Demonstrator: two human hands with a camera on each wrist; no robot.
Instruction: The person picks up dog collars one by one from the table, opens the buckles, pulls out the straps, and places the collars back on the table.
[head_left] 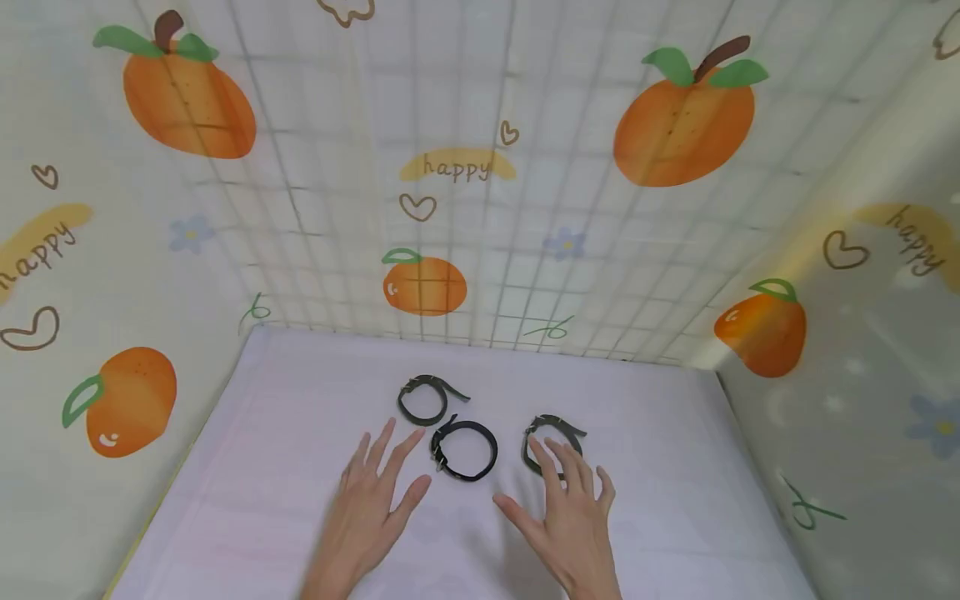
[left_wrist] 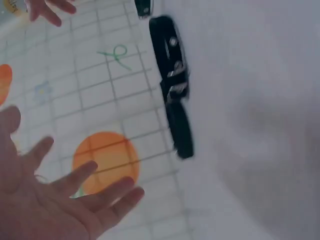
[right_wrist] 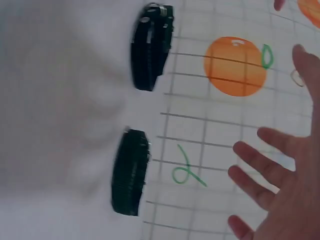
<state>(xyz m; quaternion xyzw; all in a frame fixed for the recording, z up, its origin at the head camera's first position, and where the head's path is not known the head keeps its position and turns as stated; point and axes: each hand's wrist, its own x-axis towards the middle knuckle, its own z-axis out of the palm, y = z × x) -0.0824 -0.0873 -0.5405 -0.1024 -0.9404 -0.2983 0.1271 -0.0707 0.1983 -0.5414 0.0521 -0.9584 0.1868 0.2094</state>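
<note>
Three black buckled straps lie looped on the white tabletop (head_left: 300, 467): a left one (head_left: 427, 400), a middle one (head_left: 465, 450) and a right one (head_left: 553, 437). My left hand (head_left: 378, 492) hovers open with spread fingers just left of the middle strap. My right hand (head_left: 570, 508) is open too, its fingertips covering the near side of the right strap; contact cannot be told. In the left wrist view the left hand (left_wrist: 65, 200) is spread, apart from a strap (left_wrist: 172, 85). The right wrist view shows the right hand (right_wrist: 285, 195) apart from two straps (right_wrist: 150, 47) (right_wrist: 130, 172).
Cloth walls printed with oranges (head_left: 423, 285) and "happy" close the table at the back and both sides, over a wire grid. Bare tabletop stretches to the left and right of the straps.
</note>
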